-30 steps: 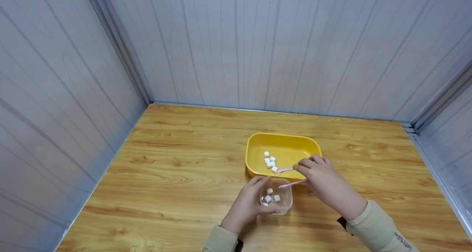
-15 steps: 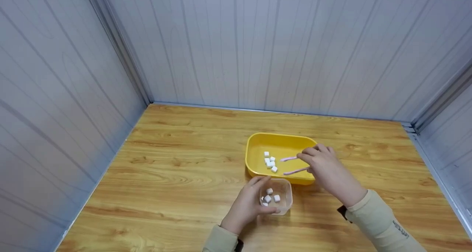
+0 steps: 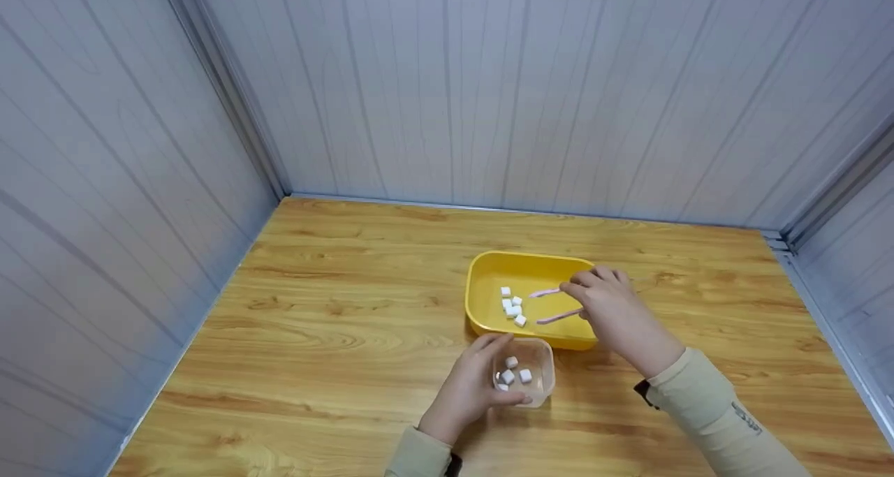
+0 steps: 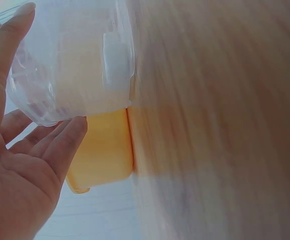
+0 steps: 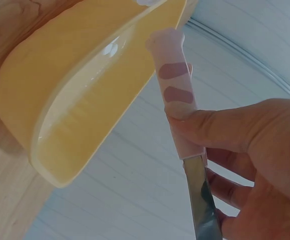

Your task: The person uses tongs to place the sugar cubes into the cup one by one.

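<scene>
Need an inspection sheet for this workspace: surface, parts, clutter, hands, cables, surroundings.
Surface: wood-grain tabletop.
Job's things: white cubes in the yellow tray; more in the clear container, on the person's side of the tray.
Clutter: nothing seen.
Grippers: left hand holds the clear container; right hand holds pink tongs, tips apart over the tray, no cube between them.
Cables: nothing seen.
Surroundings: pale panels at the back and both sides.

Walled booth [image 3: 133, 184], panels (streaked) [image 3: 475, 93], wood-grain tabletop [image 3: 335, 323]
</scene>
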`<state>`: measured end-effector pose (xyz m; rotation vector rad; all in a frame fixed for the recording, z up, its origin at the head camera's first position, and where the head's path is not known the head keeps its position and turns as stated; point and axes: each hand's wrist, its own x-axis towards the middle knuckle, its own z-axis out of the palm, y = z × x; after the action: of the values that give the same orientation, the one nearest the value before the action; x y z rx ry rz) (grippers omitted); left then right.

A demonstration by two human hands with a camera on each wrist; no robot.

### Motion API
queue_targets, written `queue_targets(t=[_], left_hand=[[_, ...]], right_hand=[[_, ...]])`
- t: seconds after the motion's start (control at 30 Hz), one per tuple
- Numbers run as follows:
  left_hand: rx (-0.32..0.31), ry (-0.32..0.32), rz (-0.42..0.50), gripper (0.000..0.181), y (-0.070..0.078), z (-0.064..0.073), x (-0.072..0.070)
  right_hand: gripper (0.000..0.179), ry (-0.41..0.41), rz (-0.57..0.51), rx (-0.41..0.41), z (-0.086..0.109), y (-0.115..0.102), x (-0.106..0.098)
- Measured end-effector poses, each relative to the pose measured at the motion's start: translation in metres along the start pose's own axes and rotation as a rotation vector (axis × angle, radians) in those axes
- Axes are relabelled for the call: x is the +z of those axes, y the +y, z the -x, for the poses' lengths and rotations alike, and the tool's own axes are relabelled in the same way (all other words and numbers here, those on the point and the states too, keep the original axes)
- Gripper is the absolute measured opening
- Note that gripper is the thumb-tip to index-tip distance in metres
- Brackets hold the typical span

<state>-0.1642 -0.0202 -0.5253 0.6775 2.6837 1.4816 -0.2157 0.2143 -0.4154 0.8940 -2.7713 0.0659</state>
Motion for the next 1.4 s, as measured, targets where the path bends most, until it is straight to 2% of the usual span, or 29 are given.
queue_targets(t=[0.7, 1.0, 1.27, 1.4], left_hand=[[-0.054, 0.002, 0.004, 0.091, 0.002, 0.000, 0.000], [0.011, 0.021, -0.010, 0.090, 0.000, 0.003, 0.000], [-0.016, 0.013, -0.001, 0.091, -0.001, 0.001, 0.001], [-0.005, 0.013, -0.011, 0.091, -0.002, 0.001, 0.001]], right_hand=[[0.044, -0.048, 0.005, 0.002, -0.010, 0.005, 0.021], [0.041, -0.033, 0.034, -0.022, -0.014, 0.006, 0.032], [0.040, -0.046, 0.027, -0.029, -0.017, 0.003, 0.037], [0.039, -0.050, 0.046, -0.046, -0.018, 0.002, 0.041]])
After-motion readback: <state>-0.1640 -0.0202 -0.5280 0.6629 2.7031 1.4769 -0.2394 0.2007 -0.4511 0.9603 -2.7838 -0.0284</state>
